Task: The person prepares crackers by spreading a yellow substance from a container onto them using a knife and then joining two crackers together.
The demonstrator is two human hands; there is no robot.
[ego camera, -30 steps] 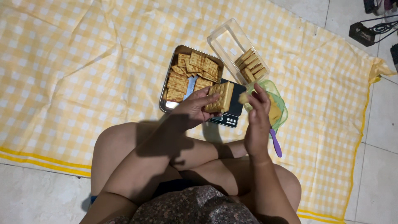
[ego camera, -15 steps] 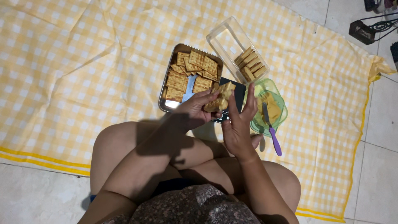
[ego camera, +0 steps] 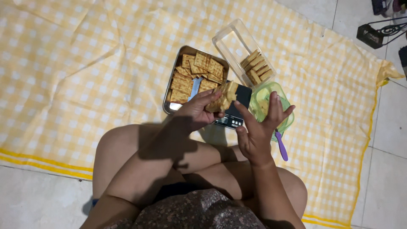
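Holding stack of crackers (ego camera: 224,98) above black scale (ego camera: 235,111), left hand (ego camera: 196,112) grip clamped on stack. Right hand (ego camera: 258,129) fingers spread apart, holding nothing, over green bowl (ego camera: 285,123). Metal tray (ego camera: 174,75) with crackers behind left hand; clear container (ego camera: 231,42) beside tray; all on checked cloth (ego camera: 76,68).

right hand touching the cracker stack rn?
Apart. The head view shows the right hand open beside the green container, a clear gap from the cracker stack held in the left hand.
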